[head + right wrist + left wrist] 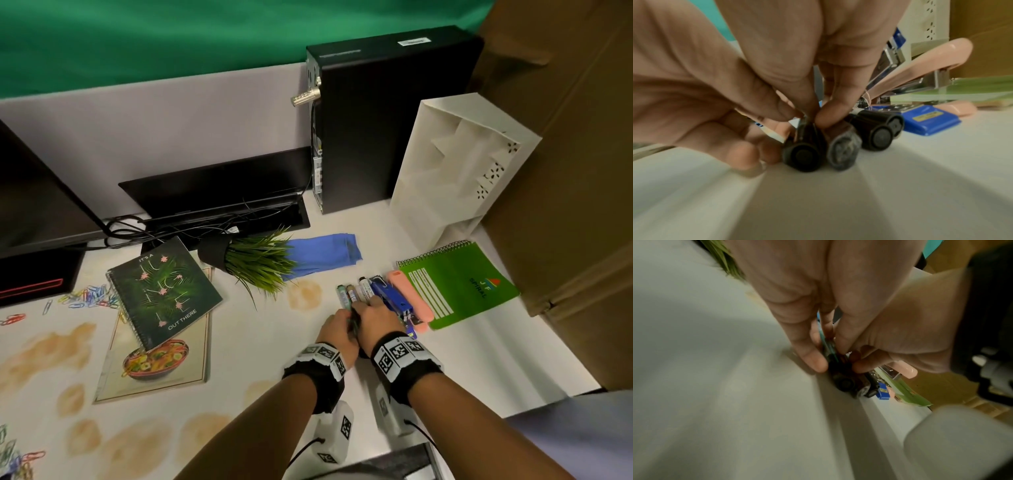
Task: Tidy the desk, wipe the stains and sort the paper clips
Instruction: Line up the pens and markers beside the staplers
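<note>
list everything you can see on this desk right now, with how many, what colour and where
markers: about four, dark caps, side by side at desk centre-right
staplers: two, blue and pink, right of markers
green notepad: one, far right
dark notebook: one, left, lying on a food booklet
potted plant: one, green, tipped over
cloth: one, blue, behind plant
paper clips: many, mixed colours, left edge
stains: several, brown
computer tower: one, black, back
paper bag: one, white
left hand, right hand: both gripping the markers
</note>
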